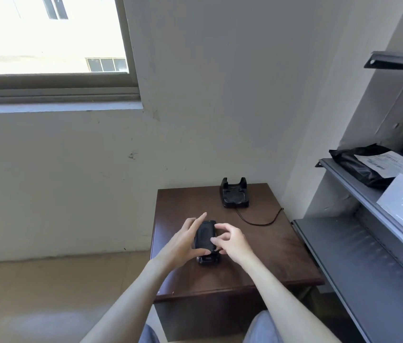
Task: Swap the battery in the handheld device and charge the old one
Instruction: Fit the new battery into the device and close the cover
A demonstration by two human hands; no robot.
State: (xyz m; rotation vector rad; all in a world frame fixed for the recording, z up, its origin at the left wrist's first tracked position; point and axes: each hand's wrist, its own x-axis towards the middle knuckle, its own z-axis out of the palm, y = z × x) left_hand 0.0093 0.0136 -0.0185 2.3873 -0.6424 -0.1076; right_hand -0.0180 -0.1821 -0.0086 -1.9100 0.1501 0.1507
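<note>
Setting: small dark brown wooden table (264,258) stood in a corner beside a grey wall.
Device: black rigid plastic handheld device (205,240) lay back-up near the table's middle.
Left hand: left hand (183,240) cupped the device's left edge, fingers partly spread, steadying it.
Right hand: right hand (230,240) had curled fingertips pinching at the back's right side; what they held could not be told.
Handling: probably light, stiff and smooth; best braced by its long edges.
Charger: empty black plastic charging cradle (234,194), with a thin black cable (260,221), sat well apart at the far edge.
</note>
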